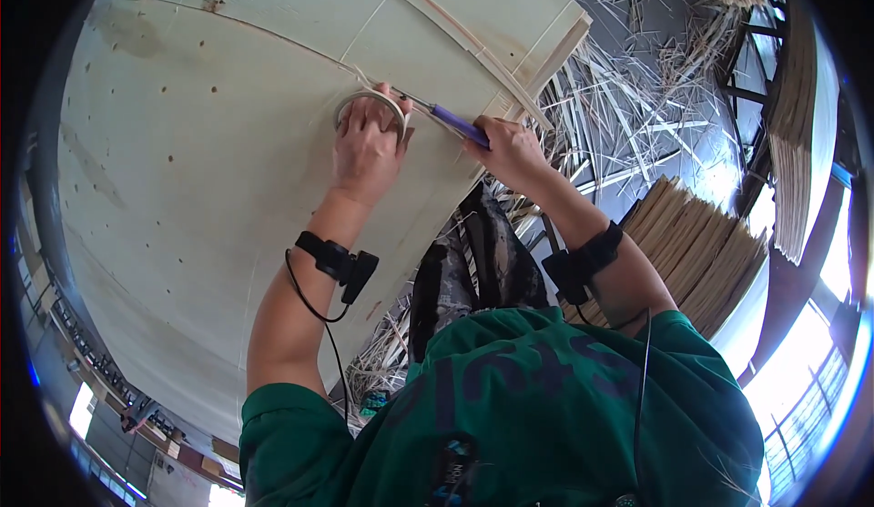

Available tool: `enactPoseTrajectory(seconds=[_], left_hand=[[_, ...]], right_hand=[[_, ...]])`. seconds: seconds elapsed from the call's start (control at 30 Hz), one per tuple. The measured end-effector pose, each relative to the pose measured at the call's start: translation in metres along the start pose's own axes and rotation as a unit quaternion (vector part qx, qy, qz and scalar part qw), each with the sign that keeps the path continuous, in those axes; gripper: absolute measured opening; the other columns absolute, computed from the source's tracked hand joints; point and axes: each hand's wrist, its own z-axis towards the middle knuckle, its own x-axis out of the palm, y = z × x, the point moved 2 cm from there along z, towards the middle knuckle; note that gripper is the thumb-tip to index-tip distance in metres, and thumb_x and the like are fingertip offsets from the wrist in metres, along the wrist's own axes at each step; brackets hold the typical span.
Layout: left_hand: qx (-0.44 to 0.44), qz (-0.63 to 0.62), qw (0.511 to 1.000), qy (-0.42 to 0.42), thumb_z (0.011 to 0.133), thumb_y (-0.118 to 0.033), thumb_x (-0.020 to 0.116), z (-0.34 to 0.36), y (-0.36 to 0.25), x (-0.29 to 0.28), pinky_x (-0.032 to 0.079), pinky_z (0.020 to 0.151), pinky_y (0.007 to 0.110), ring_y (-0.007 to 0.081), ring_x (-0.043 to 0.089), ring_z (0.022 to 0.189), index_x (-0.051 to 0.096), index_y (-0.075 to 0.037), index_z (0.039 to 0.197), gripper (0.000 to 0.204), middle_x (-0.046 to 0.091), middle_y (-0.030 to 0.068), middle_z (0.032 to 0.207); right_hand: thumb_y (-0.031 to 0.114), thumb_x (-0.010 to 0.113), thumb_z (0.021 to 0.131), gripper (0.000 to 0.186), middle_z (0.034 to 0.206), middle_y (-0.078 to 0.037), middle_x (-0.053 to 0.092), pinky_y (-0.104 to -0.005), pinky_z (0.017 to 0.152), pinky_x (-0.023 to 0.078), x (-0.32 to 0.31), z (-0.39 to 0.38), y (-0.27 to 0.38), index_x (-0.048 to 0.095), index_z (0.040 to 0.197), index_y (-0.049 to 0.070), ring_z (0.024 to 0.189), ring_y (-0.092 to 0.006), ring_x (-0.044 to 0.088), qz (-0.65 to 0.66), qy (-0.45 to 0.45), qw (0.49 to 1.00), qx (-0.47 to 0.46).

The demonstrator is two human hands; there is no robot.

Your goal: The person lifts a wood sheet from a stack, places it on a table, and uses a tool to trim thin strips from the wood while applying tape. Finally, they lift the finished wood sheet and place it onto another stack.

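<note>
My left hand (369,147) has curled fingers inside a pale roll of tape (341,106) and rests on the veneer sheet (182,216) at a long crack, where a few pale slivers stick up. My right hand (505,147) grips the purple handle (451,120) of a tool near the sheet's right edge. Its thin metal shaft (417,101) points left and reaches to beside my left fingertips; the tip is hard to make out. A long narrow wooden strip (473,47) lies along the sheet's upper right, beside the edge.
Wood scraps (628,79) litter the grey floor past the sheet's right edge. Stacks of thin sheets (692,243) stand at the lower right, with more hanging stacks (787,143) at the far right. A distant person (137,416) is at the lower left. My legs show below the sheet's edge.
</note>
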Motion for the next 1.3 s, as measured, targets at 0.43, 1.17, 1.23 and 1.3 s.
enactPoseTrajectory(seconds=[0.43,1.17,1.23,1.3], left_hand=[[0.063,-0.033,0.993,0.099,0.089,-0.025,0.065,-0.007,-0.020,0.020,0.039,0.107,0.052,0.0495,0.043,0.129,0.056,-0.028,0.137,0.048,0.042,0.0305,0.140],[0.068,-0.005,0.996,0.052,0.092,-0.022,0.060,-0.014,-0.046,0.009,0.041,0.104,0.053,0.0476,0.047,0.123,0.054,-0.024,0.141,0.049,0.050,0.0244,0.131],[0.065,-0.026,0.996,0.057,0.093,-0.022,0.059,-0.009,-0.050,-0.001,0.041,0.104,0.052,0.0462,0.047,0.123,0.055,-0.021,0.139,0.047,0.049,0.0219,0.135],[0.077,-0.058,0.991,0.096,0.093,-0.023,0.058,-0.011,-0.056,-0.011,0.043,0.102,0.051,0.0436,0.048,0.124,0.057,-0.021,0.137,0.044,0.052,0.0207,0.133]], right_hand=[[0.032,0.066,0.095,0.037,0.081,-0.018,0.065,-0.0446,0.065,0.051,0.017,-0.061,-0.032,0.055,0.118,0.005,0.073,-0.0367,0.066,0.045,-0.111,0.990,0.078],[0.025,0.066,0.093,0.046,0.076,-0.019,0.062,-0.0468,0.061,0.049,0.044,-0.170,-0.046,0.045,0.130,0.006,0.065,-0.0374,0.063,0.082,-0.161,0.976,0.125],[0.030,0.072,0.089,0.045,0.077,-0.015,0.063,-0.0432,0.063,0.049,0.013,-0.112,-0.036,0.051,0.120,0.006,0.066,-0.0330,0.063,0.192,-0.209,0.949,0.137],[0.032,0.075,0.087,0.045,0.076,-0.014,0.062,-0.0412,0.064,0.049,-0.009,-0.086,-0.010,0.054,0.117,0.007,0.066,-0.0305,0.063,0.252,-0.217,0.934,0.130]])
